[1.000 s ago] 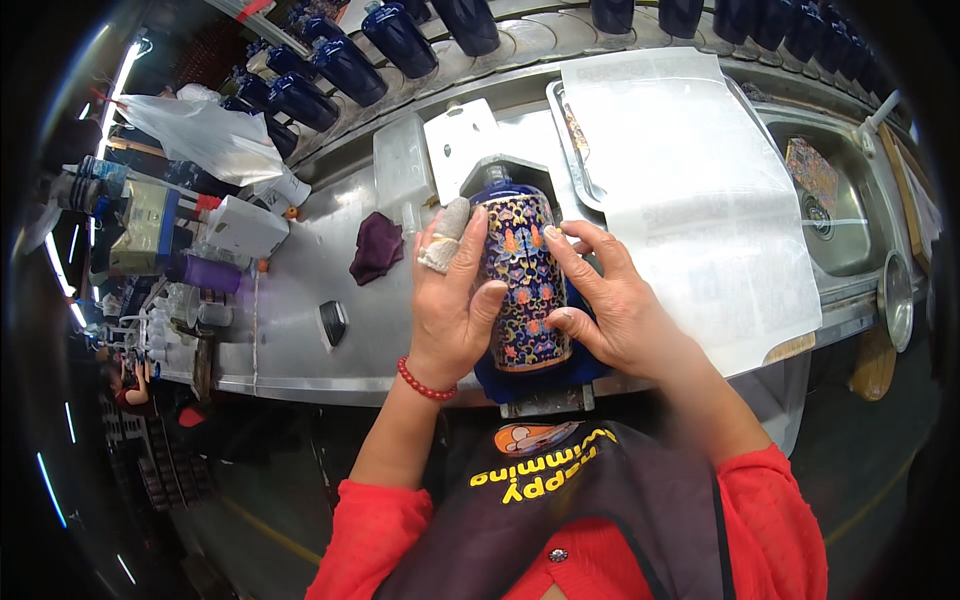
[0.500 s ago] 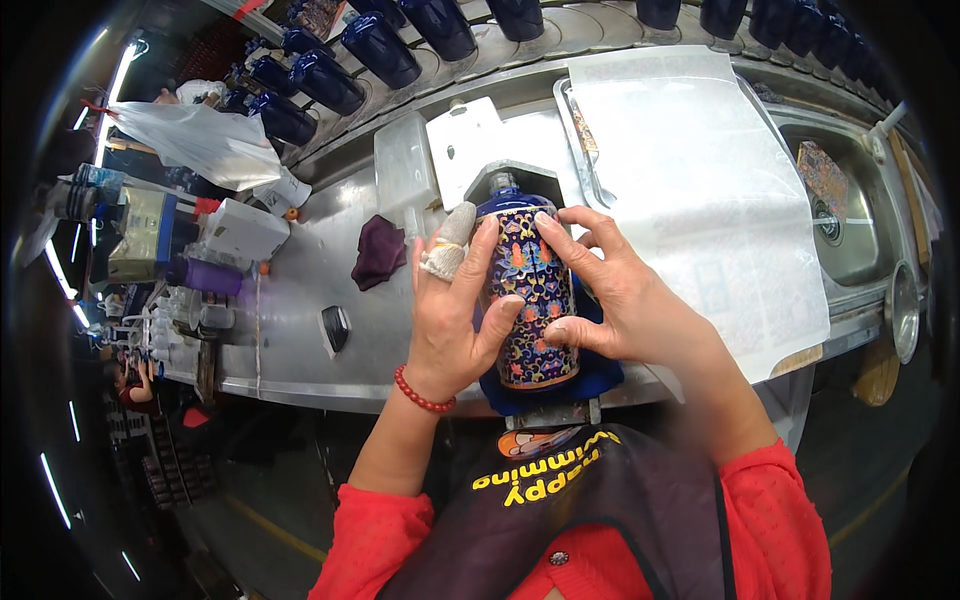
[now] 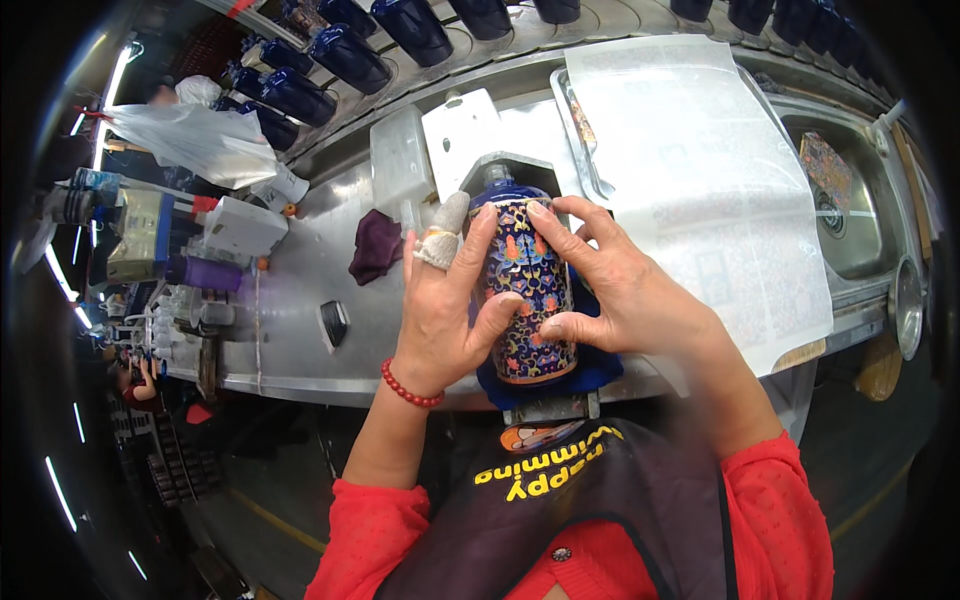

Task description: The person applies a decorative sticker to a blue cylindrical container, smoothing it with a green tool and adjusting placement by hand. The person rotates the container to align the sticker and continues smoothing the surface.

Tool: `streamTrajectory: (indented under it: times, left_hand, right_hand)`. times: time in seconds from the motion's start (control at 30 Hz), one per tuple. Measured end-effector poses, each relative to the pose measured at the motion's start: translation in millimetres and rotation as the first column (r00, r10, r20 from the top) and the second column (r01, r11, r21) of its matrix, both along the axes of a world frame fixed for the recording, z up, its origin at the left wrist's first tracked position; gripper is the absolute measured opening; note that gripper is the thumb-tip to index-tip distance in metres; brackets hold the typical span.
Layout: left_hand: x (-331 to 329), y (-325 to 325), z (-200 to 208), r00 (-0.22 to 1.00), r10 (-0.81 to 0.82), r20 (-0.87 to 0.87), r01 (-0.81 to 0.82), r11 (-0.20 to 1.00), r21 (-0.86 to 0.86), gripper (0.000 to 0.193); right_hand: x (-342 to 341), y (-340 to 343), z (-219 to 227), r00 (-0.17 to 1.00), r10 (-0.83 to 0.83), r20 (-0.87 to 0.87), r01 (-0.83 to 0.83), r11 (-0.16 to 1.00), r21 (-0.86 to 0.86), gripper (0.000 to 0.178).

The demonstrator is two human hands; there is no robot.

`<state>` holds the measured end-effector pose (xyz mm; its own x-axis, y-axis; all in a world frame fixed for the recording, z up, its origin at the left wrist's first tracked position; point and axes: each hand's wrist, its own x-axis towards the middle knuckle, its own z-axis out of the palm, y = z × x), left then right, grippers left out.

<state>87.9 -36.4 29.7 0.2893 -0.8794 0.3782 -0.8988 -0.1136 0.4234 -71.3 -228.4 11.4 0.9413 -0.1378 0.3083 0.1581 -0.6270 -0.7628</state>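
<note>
A dark blue bottle (image 3: 530,290) with a colourful floral pattern lies on its back, neck pointing away from me, on a blue cloth (image 3: 600,375). Against its left side rests my left hand (image 3: 445,300), index fingertip by the shoulder and thumb on the pattern. Grey-white fabric covers (image 3: 440,235) sit on a finger of that hand. On the right, my right hand (image 3: 620,285) touches the pattern with its index fingertip near the top edge and its thumb lower down. Both hands have thumb and fingers spread. The bottle's neck reaches an angled metal support (image 3: 515,160).
White translucent sheets (image 3: 700,200) cover a tray on the right, beside a metal sink (image 3: 865,230). Left on the steel table (image 3: 290,345) lie a dark purple cloth (image 3: 376,246) and a small black object (image 3: 334,322). Several blue bottles (image 3: 412,30) line the conveyor behind.
The view has shifted slightly, and the blue bottles behind have moved to the right. Both hands stay on the patterned bottle in nearly the same pose.
</note>
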Motion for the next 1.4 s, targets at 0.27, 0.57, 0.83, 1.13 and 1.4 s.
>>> streamTrajectory:
  times: [0.27, 0.57, 0.83, 1.13, 1.4]
  left_hand:
    - [2.6, 0.3, 10.2, 0.999, 0.005, 0.04, -0.008, 0.997, 0.082, 0.081]
    - [3.3, 0.5, 9.3, 1.0, 0.004, 0.019, -0.005, 0.997, 0.073, 0.082]
    - [4.3, -0.1, 7.2, 1.0, -0.01, 0.014, 0.009, 0.998, 0.058, 0.082]
    - [3.9, -0.4, 6.5, 1.0, -0.011, -0.008, 0.011, 0.999, 0.032, 0.081]
    - [2.5, 0.1, 6.3, 1.0, 0.005, -0.025, -0.004, 0.999, 0.048, 0.082]
  right_hand:
    - [1.8, -2.3, 4.0, 0.996, 0.014, -0.09, -0.013, 1.0, 0.01, 0.108]
    - [-0.1, -2.2, 5.6, 0.998, -0.019, -0.066, 0.019, 1.0, -0.01, 0.098]
    - [4.8, -1.8, 4.2, 0.998, -0.019, -0.058, 0.022, 0.999, 0.037, 0.09]
    - [6.5, 1.1, 4.5, 0.996, -0.058, -0.075, 0.057, 0.998, -0.005, 0.088]
    - [5.2, 0.0, 6.5, 0.997, -0.068, -0.045, 0.072, 0.991, 0.116, 0.081]
